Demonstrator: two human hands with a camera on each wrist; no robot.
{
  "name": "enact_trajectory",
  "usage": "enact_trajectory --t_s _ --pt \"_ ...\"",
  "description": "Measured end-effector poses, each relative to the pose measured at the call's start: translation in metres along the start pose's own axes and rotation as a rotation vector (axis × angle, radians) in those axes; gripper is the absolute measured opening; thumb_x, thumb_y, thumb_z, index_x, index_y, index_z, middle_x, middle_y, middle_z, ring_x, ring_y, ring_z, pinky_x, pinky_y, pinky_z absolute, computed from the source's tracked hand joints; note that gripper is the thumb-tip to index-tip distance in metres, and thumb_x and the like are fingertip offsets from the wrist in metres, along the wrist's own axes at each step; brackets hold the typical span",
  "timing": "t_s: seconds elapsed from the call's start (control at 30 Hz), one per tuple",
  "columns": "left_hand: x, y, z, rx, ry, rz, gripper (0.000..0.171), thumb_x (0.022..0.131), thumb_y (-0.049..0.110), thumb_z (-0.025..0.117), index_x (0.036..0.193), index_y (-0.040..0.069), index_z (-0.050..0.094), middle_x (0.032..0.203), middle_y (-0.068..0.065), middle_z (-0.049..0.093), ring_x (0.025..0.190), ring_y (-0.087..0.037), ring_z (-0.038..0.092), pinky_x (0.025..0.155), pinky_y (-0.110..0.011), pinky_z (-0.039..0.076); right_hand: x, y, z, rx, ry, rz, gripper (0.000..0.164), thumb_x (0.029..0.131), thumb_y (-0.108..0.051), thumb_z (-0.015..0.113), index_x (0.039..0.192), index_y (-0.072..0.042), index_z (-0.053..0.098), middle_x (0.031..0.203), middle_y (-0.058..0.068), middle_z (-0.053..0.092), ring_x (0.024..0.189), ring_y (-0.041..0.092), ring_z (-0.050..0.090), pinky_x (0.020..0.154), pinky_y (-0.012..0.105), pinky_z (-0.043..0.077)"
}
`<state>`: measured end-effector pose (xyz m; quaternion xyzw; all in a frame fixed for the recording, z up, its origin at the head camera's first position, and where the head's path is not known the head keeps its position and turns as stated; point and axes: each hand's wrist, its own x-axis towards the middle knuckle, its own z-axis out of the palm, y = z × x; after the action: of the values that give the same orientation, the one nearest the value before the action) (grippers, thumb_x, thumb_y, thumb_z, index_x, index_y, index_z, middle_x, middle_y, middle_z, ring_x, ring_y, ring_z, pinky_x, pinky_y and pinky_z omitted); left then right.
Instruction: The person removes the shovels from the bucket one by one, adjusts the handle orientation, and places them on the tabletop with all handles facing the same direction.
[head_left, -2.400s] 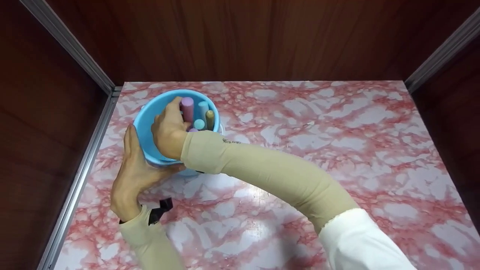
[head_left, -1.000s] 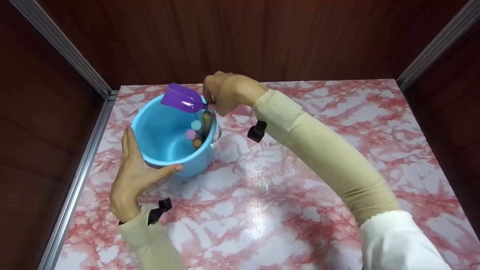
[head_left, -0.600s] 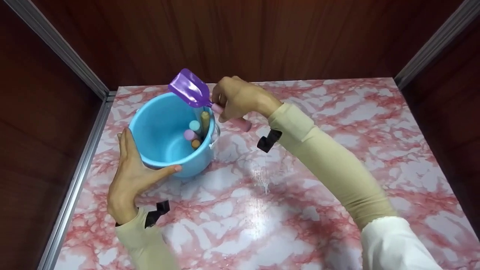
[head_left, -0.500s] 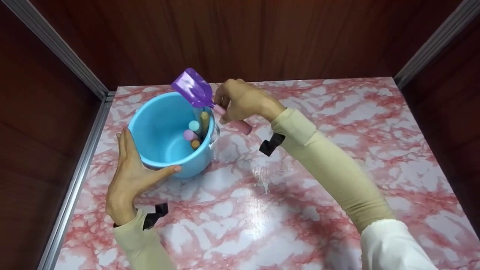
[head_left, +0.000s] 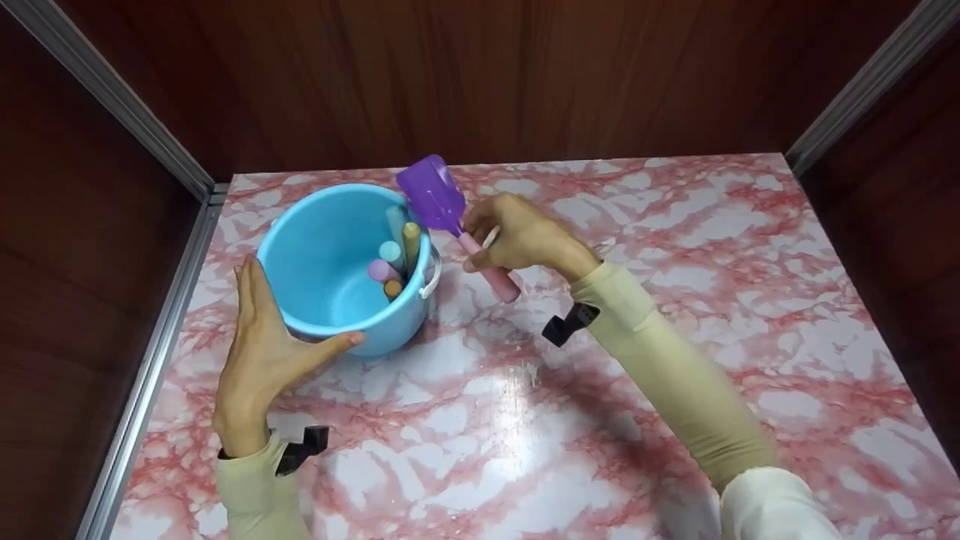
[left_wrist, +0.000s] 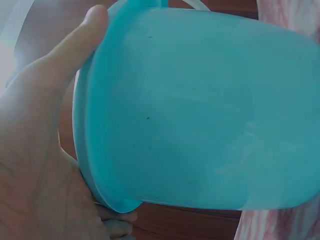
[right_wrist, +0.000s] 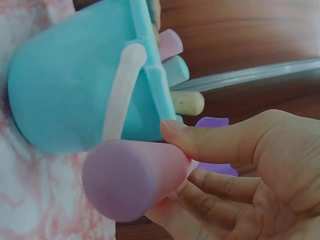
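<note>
Tabletop [head_left: 750, 300], shovel [head_left: 444, 206] in right hand [head_left: 523, 236]

The bucket [head_left: 394, 326] stands on the table [head_left: 750, 262], toward the rear left corner as I face it. My left hand [head_left: 262, 345] lies against its rim, thumb on the near side, fingers on the left. Five sticks [head_left: 390, 253] are inside the bucket, grouped along its right wall. The bail [head_left: 433, 277] hangs outside, on the right. Just right of the bucket, my right hand [head_left: 521, 236] holds the shovel [head_left: 467, 241], blade to the rear left, handle end toward me. A partition [head_left: 480, 75] rises behind the table.
</note>
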<state>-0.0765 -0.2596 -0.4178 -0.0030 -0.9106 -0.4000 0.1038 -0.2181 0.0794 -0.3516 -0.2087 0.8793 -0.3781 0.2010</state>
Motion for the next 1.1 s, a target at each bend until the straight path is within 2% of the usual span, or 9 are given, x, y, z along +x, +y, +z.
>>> enact_trajectory --t_s 0.17,0.27,0.37,0.47,0.6,0.83,1.1 --pt "0.004 0.001 -0.002 0.053 -0.024 -0.008 0.157 0.063 0.057 0.101 0.172 0.022 -0.006 0.178 -0.012 0.008 0.155 -0.042 0.027 0.117 -0.075 0.037 -0.007 0.017 0.007 0.085 0.023 0.061 0.034 0.084 -0.011 0.092 0.112 -0.007 0.074 0.11 0.01 0.074 0.1 0.023 0.069 0.071 0.032 0.063" --pt "0.007 0.002 -0.003 0.065 -0.042 -0.021 0.159 0.064 0.06 0.1 0.172 0.022 -0.01 0.179 -0.01 0.002 0.158 -0.042 0.024 0.118 -0.075 0.036 -0.011 0.028 0.012 0.146 0.047 0.09 0.035 0.084 -0.011 0.092 0.112 -0.006 0.073 0.11 0.011 0.072 0.101 0.024 0.067 0.071 0.036 0.065" --pt "0.007 0.002 -0.004 0.064 -0.065 -0.042 0.161 0.065 0.061 0.099 0.171 0.022 -0.016 0.18 -0.008 -0.009 0.161 -0.043 0.017 0.119 -0.076 0.032 -0.014 0.039 0.019 0.212 0.064 0.121 0.037 0.084 -0.011 0.092 0.114 -0.005 0.071 0.11 0.011 0.071 0.099 0.024 0.067 0.074 0.044 0.067" --pt "0.006 0.0 -0.005 0.061 -0.076 -0.049 0.161 0.066 0.06 0.099 0.17 0.021 -0.017 0.18 -0.006 -0.013 0.163 -0.044 0.013 0.12 -0.077 0.03 -0.015 0.048 0.029 0.279 0.078 0.129 0.039 0.082 -0.01 0.093 0.114 -0.004 0.071 0.108 0.012 0.07 0.091 0.022 0.068 0.073 0.046 0.067" --pt "0.003 -0.005 -0.007 0.05 -0.068 -0.036 0.155 0.07 0.056 0.098 0.171 0.023 -0.015 0.18 -0.006 -0.01 0.161 -0.045 0.018 0.12 -0.077 0.031 -0.015 0.06 0.045 0.366 0.106 0.132 0.039 0.081 -0.008 0.094 0.112 -0.002 0.07 0.105 0.013 0.068 0.082 0.022 0.069 0.068 0.042 0.067" --pt "0.002 -0.008 -0.006 0.033 -0.031 0.008 0.152 0.069 0.049 0.1 0.172 0.024 -0.009 0.18 -0.006 0.001 0.156 -0.043 0.027 0.118 -0.075 0.035 -0.019 0.076 0.067 0.494 0.146 0.159 0.041 0.081 -0.005 0.092 0.114 0.0 0.068 0.107 0.014 0.067 0.086 0.024 0.069 0.068 0.04 0.067" --pt "0.005 -0.006 -0.003 0.025 -0.025 0.013 0.153 0.068 0.05 0.101 0.172 0.026 -0.009 0.179 -0.006 0.004 0.156 -0.042 0.028 0.118 -0.076 0.036 -0.019 0.09 0.081 0.542 0.165 0.211 0.041 0.081 -0.007 0.092 0.113 0.002 0.068 0.105 0.015 0.069 0.077 0.023 0.071 0.069 0.039 0.067"
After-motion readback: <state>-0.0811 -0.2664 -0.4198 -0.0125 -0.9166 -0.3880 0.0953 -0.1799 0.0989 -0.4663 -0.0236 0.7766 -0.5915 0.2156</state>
